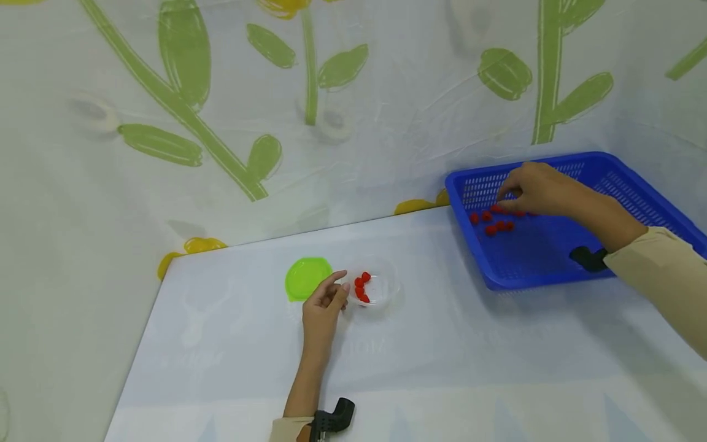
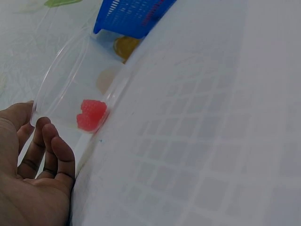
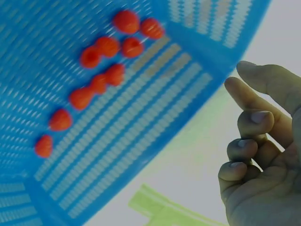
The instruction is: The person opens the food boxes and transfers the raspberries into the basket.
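In the head view my left hand (image 1: 321, 307) is at the near left side of a clear plastic bowl (image 1: 389, 287). The left wrist view shows its fingers pinching the bowl's rim (image 2: 34, 113). Several red raspberries (image 1: 359, 290) lie inside, two of them plain in the left wrist view. My right hand (image 1: 533, 186) hangs over a blue plastic basket (image 1: 488, 276), above several more raspberries (image 1: 500, 226). From the right wrist, its thumb and forefinger (image 3: 247, 94) stand slightly apart and hold nothing; the other fingers are loosely curled. The loose raspberries (image 3: 107, 46) sit scattered near one basket wall.
A bright green lid (image 1: 302, 279) lies on the white table (image 1: 232, 344), just left of the bowl. The basket stands at the back right, close to a wall covering (image 1: 386, 123) printed with green leaves. Black wrist cameras (image 1: 336, 417) are strapped to both wrists.
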A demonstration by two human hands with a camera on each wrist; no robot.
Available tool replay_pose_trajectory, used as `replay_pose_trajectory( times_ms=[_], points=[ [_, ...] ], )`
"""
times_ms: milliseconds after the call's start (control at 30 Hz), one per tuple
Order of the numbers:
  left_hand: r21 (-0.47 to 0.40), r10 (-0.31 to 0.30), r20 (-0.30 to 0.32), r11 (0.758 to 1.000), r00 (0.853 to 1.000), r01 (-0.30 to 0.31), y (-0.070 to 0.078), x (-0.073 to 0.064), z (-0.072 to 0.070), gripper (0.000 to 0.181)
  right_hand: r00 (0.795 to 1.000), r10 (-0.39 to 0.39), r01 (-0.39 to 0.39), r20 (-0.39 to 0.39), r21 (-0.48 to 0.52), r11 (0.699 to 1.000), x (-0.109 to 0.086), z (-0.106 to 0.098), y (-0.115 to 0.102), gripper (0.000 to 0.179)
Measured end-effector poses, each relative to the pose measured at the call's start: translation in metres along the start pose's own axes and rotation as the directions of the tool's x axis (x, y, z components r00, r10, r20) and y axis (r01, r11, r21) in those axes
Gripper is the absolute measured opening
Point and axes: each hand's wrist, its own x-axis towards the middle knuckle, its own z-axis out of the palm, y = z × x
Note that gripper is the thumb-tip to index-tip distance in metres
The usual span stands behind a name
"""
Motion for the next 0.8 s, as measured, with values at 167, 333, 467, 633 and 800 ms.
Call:
replay_pose_trajectory(
  times_ms=[167, 333, 467, 633, 800],
  points=[
    [0.004, 0.038, 0.002, 0.999, 0.999, -0.038, -0.001, 0.002, 0.000, 0.032, 0.995, -0.060, 0.062, -0.074, 0.021, 0.998, -0.003, -0.002, -0.029, 0.006],
    [-0.004, 0.053, -0.004, 0.999, 0.999, -0.053, -0.003, 0.001, 0.000, 0.029, 0.993, -0.084, 0.089, -0.085, 0.052, 0.995, -0.004, 0.004, -0.061, 0.009],
    [-0.008, 0.043, -0.005, 0.999, 0.999, -0.043, 0.000, 0.000, 0.001, 0.027, 0.983, -0.141, 0.150, -0.116, 0.072, 0.986, -0.001, 0.014, -0.082, 0.008],
    [-0.015, 0.027, -0.011, 1.000, 1.000, -0.027, 0.003, -0.002, 0.002, 0.028, 0.972, -0.189, 0.205, -0.139, 0.108, 0.973, 0.004, 0.025, -0.102, 0.007],
    [0.015, 0.049, -0.011, 0.999, 0.999, -0.049, 0.000, 0.000, 0.000, 0.028, 0.963, -0.231, 0.247, -0.139, 0.114, 0.962, 0.012, 0.034, -0.118, 0.006]
  ],
)
